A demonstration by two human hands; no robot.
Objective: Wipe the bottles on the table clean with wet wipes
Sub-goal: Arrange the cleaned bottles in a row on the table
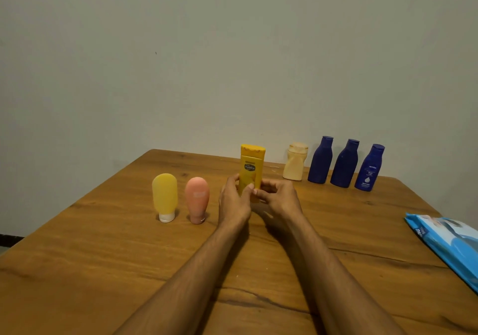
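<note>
At the frame's centre, both the left hand [234,200] and right hand [278,197] curl their fingers [250,187] around the upright yellow Vaseline bottle [251,170] on the worktop [103,244], likely light, stiff, slick plastic, best held low at its flat sides.

A single head-worn camera looks forward and slightly down, close over the table's [103,257] near edge, facing the far wall [207,63].

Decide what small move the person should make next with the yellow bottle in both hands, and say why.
Probably free the right hand and reach for the wipes pack lying to the right. Both it and the left hand grip the upright yellow bottle, yet no wipe shows in either.
</note>
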